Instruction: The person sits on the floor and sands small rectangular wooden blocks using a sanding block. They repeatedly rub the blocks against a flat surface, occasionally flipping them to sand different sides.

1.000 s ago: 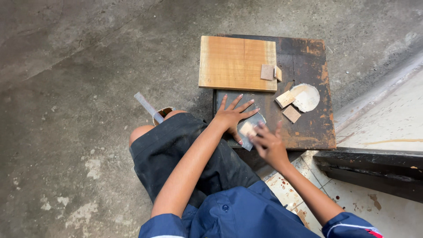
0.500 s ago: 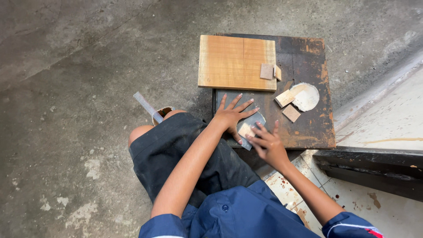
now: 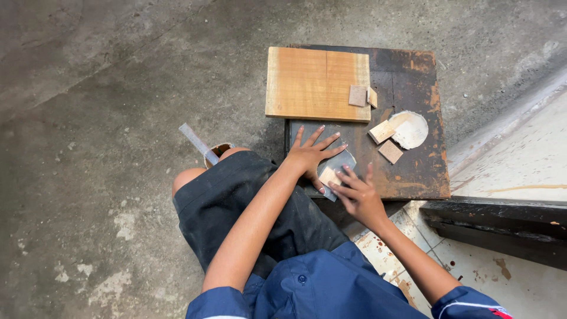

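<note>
My left hand (image 3: 310, 155) lies flat with fingers spread on a grey sheet of sandpaper (image 3: 341, 160), pinning it to the dark worn board (image 3: 413, 171). My right hand (image 3: 357, 194) presses a small pale wood piece (image 3: 328, 175) down onto the sandpaper with its fingertips. Both hands sit at the board's near left corner, just above my knee in dark shorts.
A light wooden board (image 3: 313, 82) lies at the back left with two small wood blocks (image 3: 361, 95) on its right edge. A round pale disc (image 3: 412, 129) and two more small wood pieces (image 3: 384, 142) lie to the right. A cup with a ruler (image 3: 207, 150) stands on the concrete floor at left.
My right hand has slid the small wood piece a little back towards me along the sandpaper. My left hand has stayed in place.
</note>
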